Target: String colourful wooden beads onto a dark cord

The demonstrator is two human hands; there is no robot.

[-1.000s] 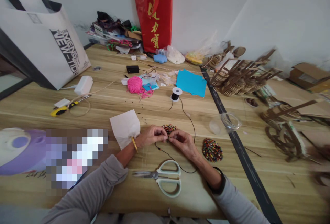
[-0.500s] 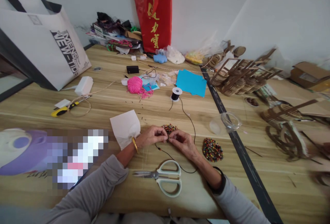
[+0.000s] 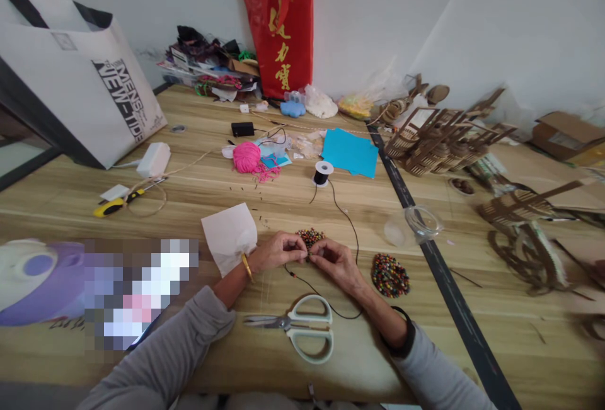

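Fingertip to fingertip, my left hand (image 3: pixel 286 250) and my right hand (image 3: pixel 336 263) are both closed in a pinch in front of a pile of small mixed-colour beads (image 3: pixel 311 234). A thin black cord (image 3: pixel 326 301) runs up to the fingers of my left hand, with a few beads threaded on it. Between the fingertips of my right hand is a tiny thing that looks like a bead, mostly hidden. White-handled scissors (image 3: pixel 302 325) lie slightly open below the hands. Right of my right wrist is a coiled heap of strung beads (image 3: pixel 390 275).
A black cord spool (image 3: pixel 322 174) stands ahead, near pink yarn (image 3: pixel 247 157) and blue sheets (image 3: pixel 350 152). White paper (image 3: pixel 227 233) lies by my left wrist. A yellow cutter (image 3: pixel 111 207) and blurred-out phone (image 3: pixel 151 290) are left; a clear round container (image 3: pixel 423 224) and woven baskets (image 3: pixel 435 145) are right.
The view has shifted very slightly. Both hands stay pinched in nearly the same place, with only small finger movement.
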